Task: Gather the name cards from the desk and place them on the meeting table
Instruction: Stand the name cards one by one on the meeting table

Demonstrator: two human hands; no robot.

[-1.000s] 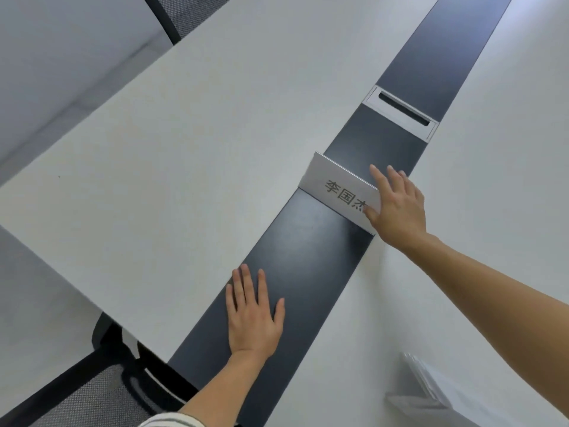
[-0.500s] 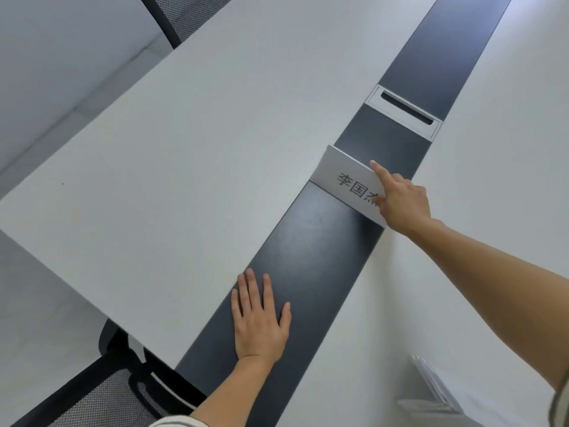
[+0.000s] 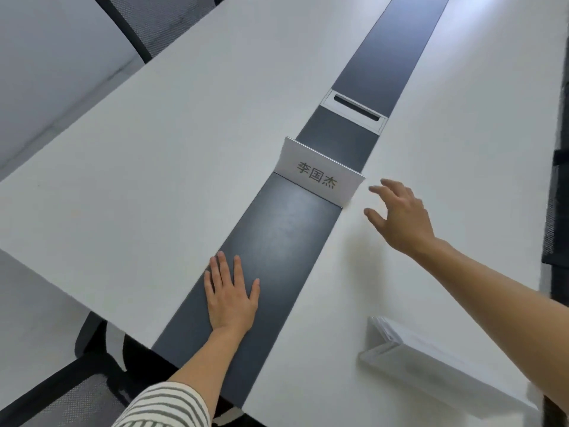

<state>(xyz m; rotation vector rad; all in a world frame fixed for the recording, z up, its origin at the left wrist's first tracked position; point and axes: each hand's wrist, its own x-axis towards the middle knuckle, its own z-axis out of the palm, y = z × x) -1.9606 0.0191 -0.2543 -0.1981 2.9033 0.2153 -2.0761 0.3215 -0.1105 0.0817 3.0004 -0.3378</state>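
A white folded name card (image 3: 320,173) with three dark characters stands upright across the dark centre strip (image 3: 277,235) of the white meeting table (image 3: 160,167). My right hand (image 3: 398,215) hovers just right of the card, fingers spread, touching nothing. My left hand (image 3: 231,295) lies flat, palm down, on the dark strip nearer to me. A stack of more white name cards (image 3: 431,362) lies on the table at the lower right, partly behind my right forearm.
A silver cable slot (image 3: 354,110) sits in the dark strip just beyond the standing card. Black mesh chairs stand at the near left (image 3: 61,392), the far left (image 3: 147,23) and the right edge (image 3: 557,211). Pale floor shows on the left.
My right hand has let go of the standing name card and drawn back to the right with its fingers apart. The card stays standing. My left hand remains flat on the strip.
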